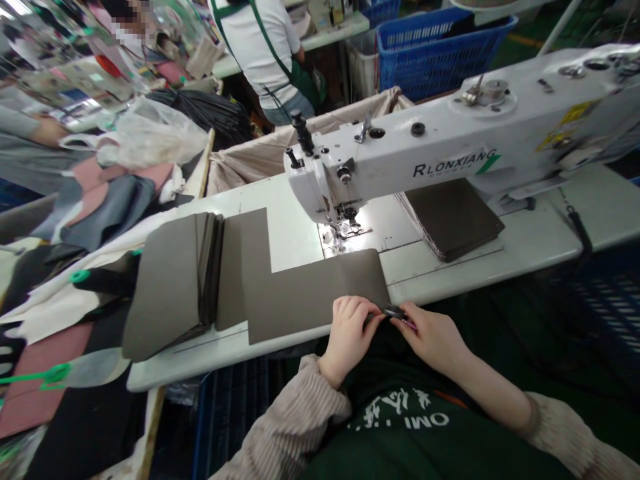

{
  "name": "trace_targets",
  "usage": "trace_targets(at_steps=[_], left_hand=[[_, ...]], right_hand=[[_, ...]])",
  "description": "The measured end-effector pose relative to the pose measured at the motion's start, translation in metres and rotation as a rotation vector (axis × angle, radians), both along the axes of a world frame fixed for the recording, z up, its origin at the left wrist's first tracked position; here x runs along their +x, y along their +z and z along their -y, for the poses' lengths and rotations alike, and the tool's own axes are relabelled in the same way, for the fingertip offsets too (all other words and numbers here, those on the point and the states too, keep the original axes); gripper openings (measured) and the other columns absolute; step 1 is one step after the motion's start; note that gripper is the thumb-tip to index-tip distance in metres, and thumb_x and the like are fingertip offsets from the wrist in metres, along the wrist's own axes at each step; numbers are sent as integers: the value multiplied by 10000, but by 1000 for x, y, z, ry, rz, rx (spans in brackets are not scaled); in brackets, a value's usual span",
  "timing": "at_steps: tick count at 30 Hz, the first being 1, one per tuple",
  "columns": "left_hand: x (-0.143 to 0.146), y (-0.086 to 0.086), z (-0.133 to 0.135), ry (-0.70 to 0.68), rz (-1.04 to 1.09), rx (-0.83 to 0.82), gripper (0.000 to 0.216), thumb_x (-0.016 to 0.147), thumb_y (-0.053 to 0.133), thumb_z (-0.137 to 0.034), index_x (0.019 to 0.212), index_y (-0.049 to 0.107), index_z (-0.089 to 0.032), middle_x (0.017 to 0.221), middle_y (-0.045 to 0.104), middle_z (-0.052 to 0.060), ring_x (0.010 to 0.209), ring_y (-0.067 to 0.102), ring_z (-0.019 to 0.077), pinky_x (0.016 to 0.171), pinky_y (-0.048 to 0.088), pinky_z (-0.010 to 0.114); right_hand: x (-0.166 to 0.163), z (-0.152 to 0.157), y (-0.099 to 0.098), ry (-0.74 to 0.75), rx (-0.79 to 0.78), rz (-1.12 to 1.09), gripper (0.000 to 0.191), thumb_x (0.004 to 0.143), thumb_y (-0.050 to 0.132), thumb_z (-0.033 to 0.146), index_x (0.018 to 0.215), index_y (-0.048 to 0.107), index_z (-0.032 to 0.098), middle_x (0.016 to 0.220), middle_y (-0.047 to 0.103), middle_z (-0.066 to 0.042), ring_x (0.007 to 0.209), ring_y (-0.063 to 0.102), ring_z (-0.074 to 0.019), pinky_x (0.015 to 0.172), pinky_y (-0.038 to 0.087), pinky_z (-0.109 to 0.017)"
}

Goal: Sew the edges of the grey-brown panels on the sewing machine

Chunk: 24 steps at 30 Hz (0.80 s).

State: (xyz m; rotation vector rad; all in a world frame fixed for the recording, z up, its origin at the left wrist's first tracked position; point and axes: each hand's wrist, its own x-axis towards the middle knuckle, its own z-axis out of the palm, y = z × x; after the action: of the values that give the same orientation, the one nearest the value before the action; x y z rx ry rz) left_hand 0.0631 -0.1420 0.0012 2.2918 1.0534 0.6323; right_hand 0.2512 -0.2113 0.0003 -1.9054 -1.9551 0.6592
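A flat grey-brown panel (300,300) lies on the sewing table, its near right corner at the table's front edge. My left hand (350,333) is closed on that corner, thumb and fingers pinched together. In my right hand (435,337) is a small pair of thread snips (396,312), dark-bladed with a bit of pink showing at the grip. The blades meet the panel's corner beside my left fingertips; whether they are closed is too small to tell. Just beyond the panel stands the sewing machine (400,160), its lit presser foot (347,228) apart from the panel's far edge.
A thick stack of grey-brown pieces (170,280) leans at the left, beside another flat piece (233,267). Under the machine arm sits a second stack (455,217). Fabric scraps and a dark thread cone (107,277) lie far left. A co-worker (267,53) is behind, near a blue crate (435,50).
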Motion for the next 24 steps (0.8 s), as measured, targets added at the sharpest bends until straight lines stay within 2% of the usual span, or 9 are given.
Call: trace_targets(at_steps=[4, 6, 10, 13, 15, 17, 20, 22, 24], left_hand=[[-2, 4, 0, 1, 42, -27, 73, 954, 598, -265, 919, 595, -201, 948, 642, 22, 948, 554, 191, 928, 382, 394], [-11, 8, -2, -78, 71, -42, 94, 962, 580, -272, 903, 602, -203, 949, 646, 27, 966, 563, 190, 941, 401, 389], [-46, 21, -9, -249, 64, 6, 238, 888, 669, -412, 1031, 633, -224, 1126, 645, 59, 1123, 556, 230, 1062, 383, 430], [-77, 26, -14, -158, -99, 90, 672, 798, 742, -494, 1363, 494, -228, 1435, 483, 112, 1356, 401, 302, 1158, 275, 510], [-100, 27, -18, -98, -238, 131, 722, 841, 715, -432, 1461, 396, -244, 1534, 369, 109, 1438, 286, 316, 1186, 194, 554], [-124, 30, -21, -63, -300, 135, 613, 904, 644, -326, 1463, 403, -265, 1531, 386, 90, 1446, 285, 302, 1190, 146, 581], [-156, 46, -24, -18, -162, 7, 374, 952, 533, -242, 1322, 575, -271, 1350, 599, 54, 1321, 491, 256, 1186, 194, 551], [-171, 67, -25, 165, 12, -148, 241, 942, 553, -295, 1131, 692, -240, 1154, 705, 46, 1152, 621, 249, 1108, 372, 468], [-179, 94, -25, 421, 175, -338, 234, 869, 654, -399, 977, 722, -203, 967, 736, 45, 938, 689, 248, 872, 533, 361]], right_hand=[[0, -2, -1, 3, 7, 27, 239, 1010, 388, 372, 855, 511, 239, 710, 638, 24, 609, 608, -161, 534, 311, -282], [2, -3, -1, -19, 25, 30, 254, 1009, 389, 391, 855, 525, 241, 699, 636, 27, 599, 605, -158, 534, 332, -279], [5, -11, 0, -41, 159, 75, 299, 940, 511, 493, 1054, 578, 225, 958, 681, -44, 758, 652, -193, 605, 443, -287], [6, -22, 0, 108, 216, 110, 356, 927, 543, 374, 1260, 543, 250, 1337, 575, -81, 898, 665, -206, 685, 503, -309], [9, -28, 2, 215, 215, 75, 345, 926, 488, 223, 1263, 548, 267, 1427, 518, -55, 943, 666, -198, 754, 515, -323], [16, -34, 10, 248, 211, -23, 348, 909, 449, 146, 1215, 568, 258, 1365, 578, -44, 976, 661, -196, 824, 508, -332], [31, -41, 30, 124, 221, -220, 243, 933, 473, 235, 1148, 588, 241, 1104, 692, -39, 938, 657, -197, 818, 507, -311], [37, -48, 46, -3, 216, -316, 202, 937, 505, 349, 1060, 615, 234, 951, 697, -28, 873, 653, -201, 767, 514, -293], [38, -56, 58, -88, 179, -390, 244, 920, 528, 436, 998, 635, 231, 868, 687, -22, 812, 650, -206, 692, 520, -278]])
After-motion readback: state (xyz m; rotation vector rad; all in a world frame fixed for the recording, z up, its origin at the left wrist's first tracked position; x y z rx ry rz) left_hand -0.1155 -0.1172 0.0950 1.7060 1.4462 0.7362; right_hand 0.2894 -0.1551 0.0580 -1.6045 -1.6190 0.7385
